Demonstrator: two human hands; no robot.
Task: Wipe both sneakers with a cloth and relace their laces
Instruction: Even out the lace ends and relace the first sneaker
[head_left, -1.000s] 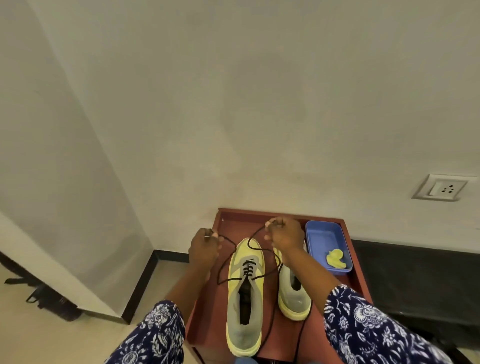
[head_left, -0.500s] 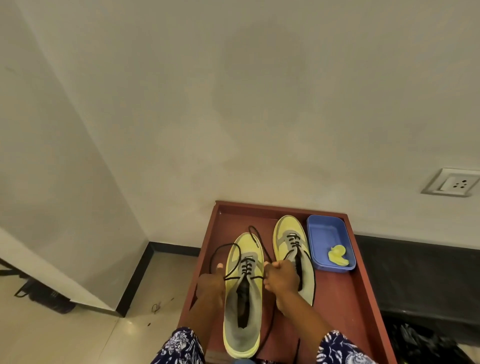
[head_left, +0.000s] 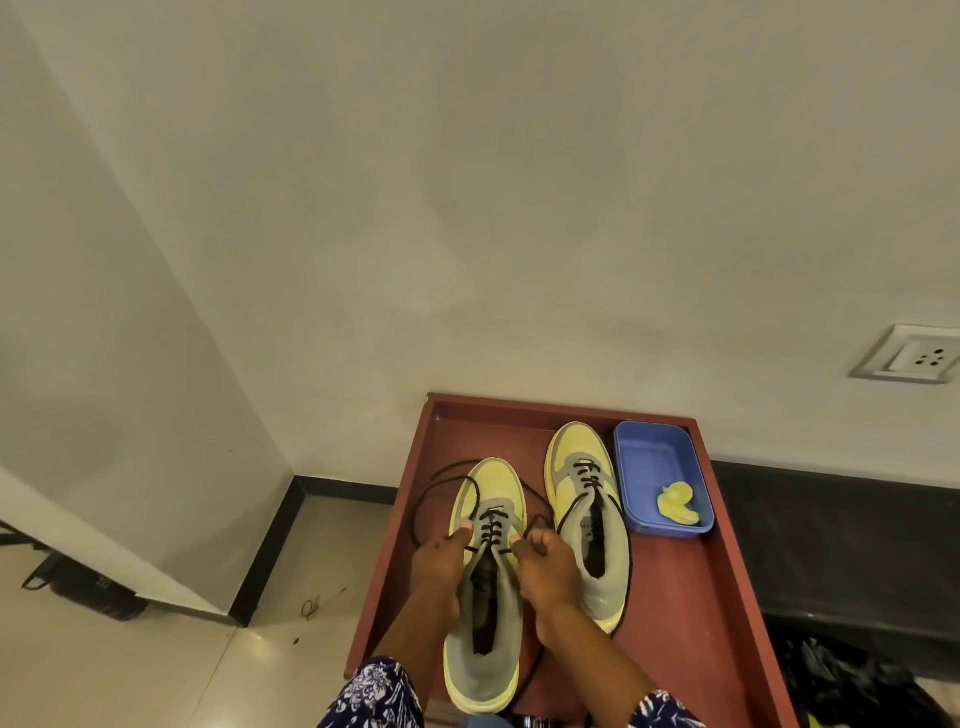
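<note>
Two sneakers are seen side by side on the reddish worktop (head_left: 691, 597), toes toward the wall, and the work is judged to be in its lacing stage. The near sneaker (head_left: 485, 597), on the left, is flanked by both hands at the throat of the shoe. The left hand (head_left: 439, 564) is pressed against its left side with the thumb laid forward along the upper, and its fingers are curled; whether the lace is actually pinched there cannot be told. The right hand (head_left: 545, 566) is closed in a fist against the right side, apparently clamped on a run of the black lace (head_left: 491, 525), though the pinch itself is hidden. Only the lower eyelets of this sneaker are crossed; the upper ones are bare, and long slack is left looping over the toe and out onto the worktop at the left. The far sneaker (head_left: 587, 519) is laced over its forward rows, with its ends trailing loose along both sides, so it is not judged finished either. A crumpled yellow cloth (head_left: 678, 504) is lying in the blue tray (head_left: 647, 447) just beside the far sneaker, which suggests that wiping is finished, though cleanliness cannot be confirmed. Remaining rows and tying are judged still outstanding.
</note>
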